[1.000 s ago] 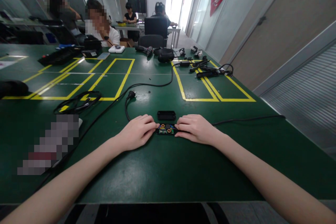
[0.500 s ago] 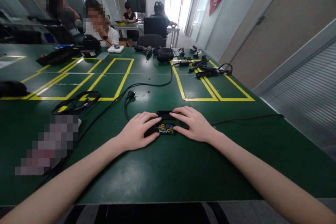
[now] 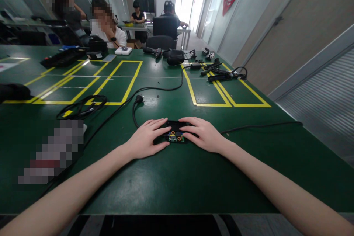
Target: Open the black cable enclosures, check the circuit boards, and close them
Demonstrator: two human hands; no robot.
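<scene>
Fingers spread, the left hand (image 3: 146, 139) and right hand (image 3: 206, 135) are flanking a small, green, rectangular circuit board (image 3: 174, 139) between them, any touch unclear; it is looking light, stiff and fragile, best held by its edges.

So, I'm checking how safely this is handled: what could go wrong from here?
The circuit board lies exposed between the left hand and the right hand, so a fingertip might press on its raised parts. The black shell just beyond it could knock those parts if it slides forward. The plug cord runs toward the left hand; a snag might tug it, though its other end is hidden.
</scene>
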